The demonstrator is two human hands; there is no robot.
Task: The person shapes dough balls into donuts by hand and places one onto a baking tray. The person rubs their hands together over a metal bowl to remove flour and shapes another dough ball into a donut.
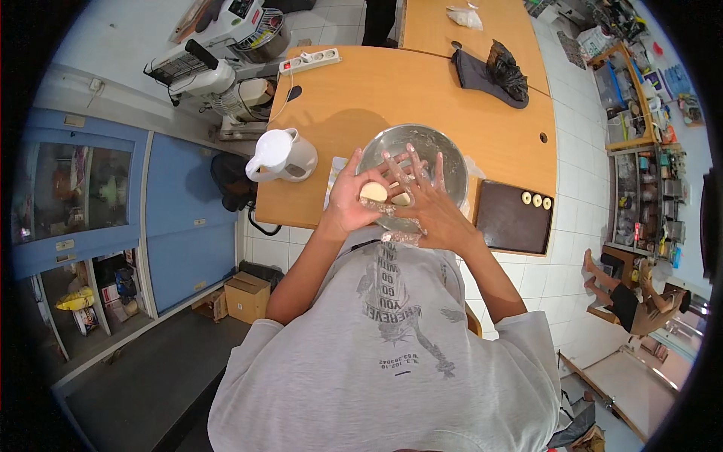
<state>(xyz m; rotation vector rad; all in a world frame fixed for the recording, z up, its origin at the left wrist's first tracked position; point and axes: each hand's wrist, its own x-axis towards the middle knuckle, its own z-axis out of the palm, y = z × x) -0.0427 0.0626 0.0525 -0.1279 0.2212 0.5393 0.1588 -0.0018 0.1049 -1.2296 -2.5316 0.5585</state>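
My left hand [350, 197] is turned palm up over the near side of a metal mixing bowl [392, 138], its fingers stretched out. A round, pale piece of dough [373, 192] rests on it. Beside it my right hand [440, 215] has its fingers spread, with floury residue on them. A second pale dough piece [401, 198] shows between the hands; whether it lies in the bowl or touches the right fingers I cannot tell. Residue clings to the bowl's inside. On a dark baking tray [512, 222] to the right sit three small dough rings [536, 200].
A white electric kettle [282, 156] stands left of the bowl on the wooden table [346, 90]. A power strip [309, 61] lies at its far left corner. Farther back are a dark cloth item [471, 71] and a black plastic bag [506, 71]. Another person [640, 305] is at far right.
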